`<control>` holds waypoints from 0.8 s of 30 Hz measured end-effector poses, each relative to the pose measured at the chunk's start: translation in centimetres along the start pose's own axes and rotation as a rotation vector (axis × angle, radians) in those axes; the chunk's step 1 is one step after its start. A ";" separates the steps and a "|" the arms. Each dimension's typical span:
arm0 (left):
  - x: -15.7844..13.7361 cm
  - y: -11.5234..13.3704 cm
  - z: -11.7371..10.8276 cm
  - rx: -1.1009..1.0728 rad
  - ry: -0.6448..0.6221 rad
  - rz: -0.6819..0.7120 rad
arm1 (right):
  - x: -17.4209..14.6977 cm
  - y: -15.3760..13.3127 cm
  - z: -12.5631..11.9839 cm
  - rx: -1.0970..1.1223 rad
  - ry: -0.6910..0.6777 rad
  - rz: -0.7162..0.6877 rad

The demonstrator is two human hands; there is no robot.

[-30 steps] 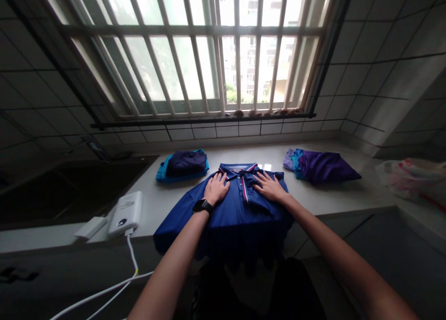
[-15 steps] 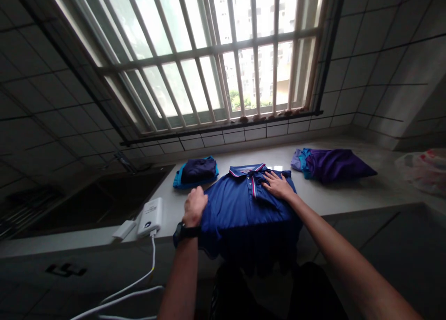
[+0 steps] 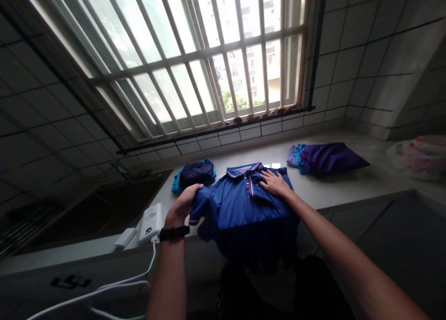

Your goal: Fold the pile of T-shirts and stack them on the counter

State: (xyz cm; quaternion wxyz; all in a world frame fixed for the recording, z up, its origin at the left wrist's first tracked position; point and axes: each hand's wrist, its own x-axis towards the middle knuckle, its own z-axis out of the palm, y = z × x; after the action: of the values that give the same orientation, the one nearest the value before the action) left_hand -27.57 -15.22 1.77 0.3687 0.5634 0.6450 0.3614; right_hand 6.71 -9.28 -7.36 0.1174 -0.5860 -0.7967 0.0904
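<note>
The shirt (image 3: pixel 232 206) lies just below the frame's centre, draped over the worktop (image 3: pixel 327 190) edge, between both hands: left hand (image 3: pixel 181 204) grasping its sleeve (image 3: pixel 202 206), right hand (image 3: pixel 275 183) spread flat on top.

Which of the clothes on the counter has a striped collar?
The blue polo shirt under the right hand; the navy-and-turquoise pile and purple bundle behind it show no striped collar.
</note>
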 end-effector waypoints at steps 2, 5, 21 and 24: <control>1.4 3.0 2.9 -0.183 -0.093 0.031 | -0.1 0.0 -0.1 0.005 0.008 -0.001; 2.4 5.5 7.8 -0.206 -0.251 0.120 | -0.4 0.2 -0.4 0.010 0.003 -0.025; 3.1 -0.5 12.3 0.526 -0.061 0.322 | 0.3 1.7 -4.2 0.633 0.118 0.210; 4.5 -1.2 8.7 0.422 0.145 0.180 | -0.1 2.7 -5.6 0.810 0.133 0.336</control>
State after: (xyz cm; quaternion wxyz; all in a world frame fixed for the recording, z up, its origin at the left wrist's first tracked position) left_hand -20.90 -10.39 -3.63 0.1617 0.6558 0.6783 0.2895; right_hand 10.84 -8.56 -2.80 0.3723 -0.6185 -0.5813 0.3754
